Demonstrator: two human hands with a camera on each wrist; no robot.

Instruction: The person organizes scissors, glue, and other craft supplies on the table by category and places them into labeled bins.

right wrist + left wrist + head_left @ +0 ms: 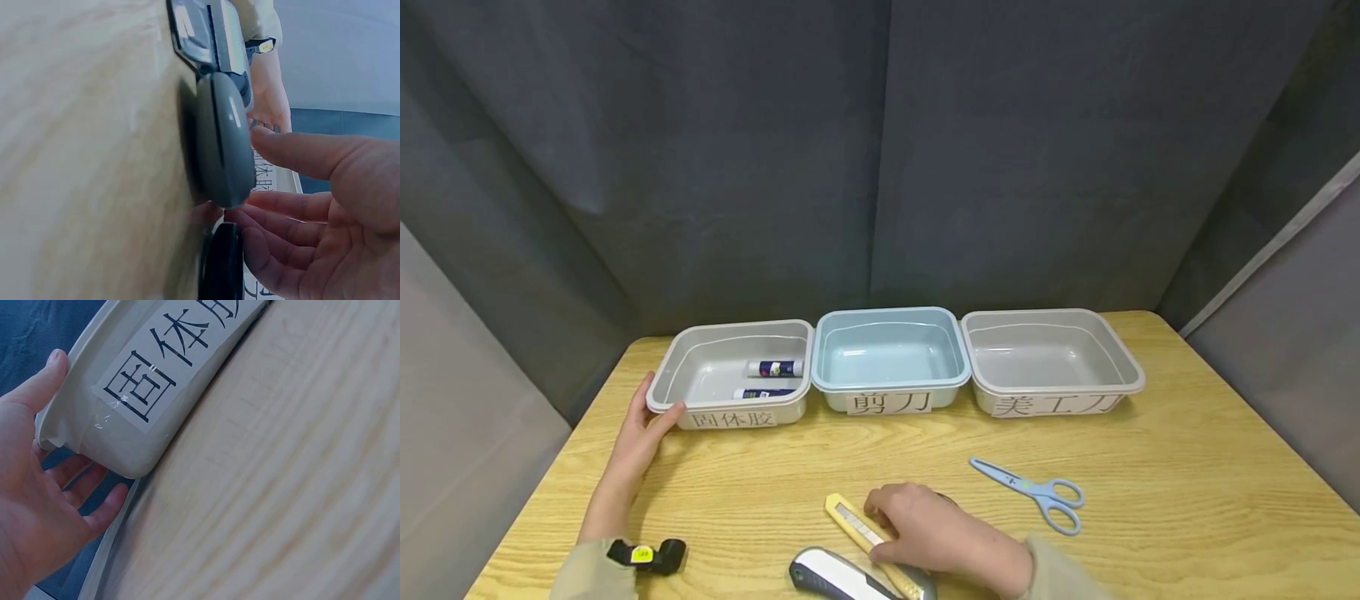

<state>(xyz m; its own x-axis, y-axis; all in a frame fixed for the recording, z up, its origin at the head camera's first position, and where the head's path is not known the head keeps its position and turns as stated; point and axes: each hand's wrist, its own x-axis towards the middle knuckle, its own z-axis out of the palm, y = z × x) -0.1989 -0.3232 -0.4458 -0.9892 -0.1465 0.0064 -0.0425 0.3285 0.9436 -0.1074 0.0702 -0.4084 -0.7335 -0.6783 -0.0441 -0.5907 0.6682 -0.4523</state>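
Note:
My left hand (pixel 638 437) holds the near left corner of the left grey bin (pixel 790 412), thumb at the rim and fingers around its end. Two glue sticks (pixel 778 369) lie inside that bin. Low over the table, my right hand (pixel 921 529) is spread above a yellow utility knife (pixel 852 522), which lies across other cutters. A white-and-dark utility knife (pixel 835 573) is beside it. In the right wrist view, a grey rounded end (pixel 225 144) sits between thumb and fingers, and a black object (pixel 222 265) is by the fingertips. Contact there is unclear.
A blue bin (pixel 891 387) and a right grey bin (pixel 1052 389) stand beside the left one, all with paper labels in front. Blue scissors (pixel 1033 487) lie right of my right hand. Dark curtain (pixel 880 167) hangs behind the wooden table (pixel 737 483).

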